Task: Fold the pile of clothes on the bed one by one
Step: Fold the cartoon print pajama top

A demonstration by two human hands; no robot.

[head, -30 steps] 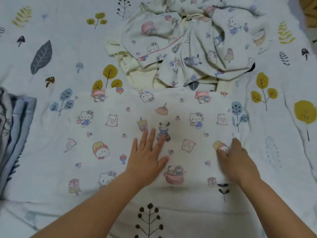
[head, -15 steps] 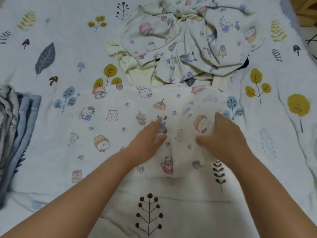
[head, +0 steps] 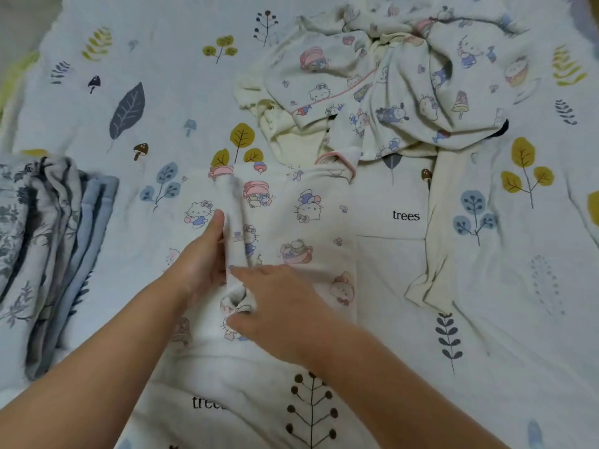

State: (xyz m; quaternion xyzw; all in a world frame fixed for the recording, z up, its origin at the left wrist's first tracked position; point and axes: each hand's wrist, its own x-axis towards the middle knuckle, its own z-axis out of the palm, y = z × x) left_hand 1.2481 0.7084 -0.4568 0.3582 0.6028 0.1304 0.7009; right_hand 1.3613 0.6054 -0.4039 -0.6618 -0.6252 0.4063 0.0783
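Cotton, thin and cream-white with small cartoon-cat prints, is what both hands have hold of: the garment being folded [head: 291, 222] lies flat on the white bedsheet printed with leaves and trees [head: 486, 367], just below the crumpled pile of matching printed clothes [head: 405, 76]. Left hand [head: 201, 264]: the fingers are curled round a raised ridge of cloth with the thumb up along it, so it grips the fold edge. Right hand [head: 278, 306]: the forefinger points out straight toward the ridge, while thumb and lower fingers appear to pinch the bunched lower corner; that part is blurred, so this is a judgement

To do this fold well, it looks best to carry the lifted edge over in one piece, keep top and bottom of the edge level, lay it on the flat part so the hems line up, then smooth outward with flat palms. Risk: the bunched corner may trap a wrinkle inside the fold

Left of the garment, well apart, lies a stack of grey-blue folded fabric with a dark leaf pattern [head: 52, 247]. Right of it, a plain cream strip of cloth [head: 434, 241] trails down from the pile
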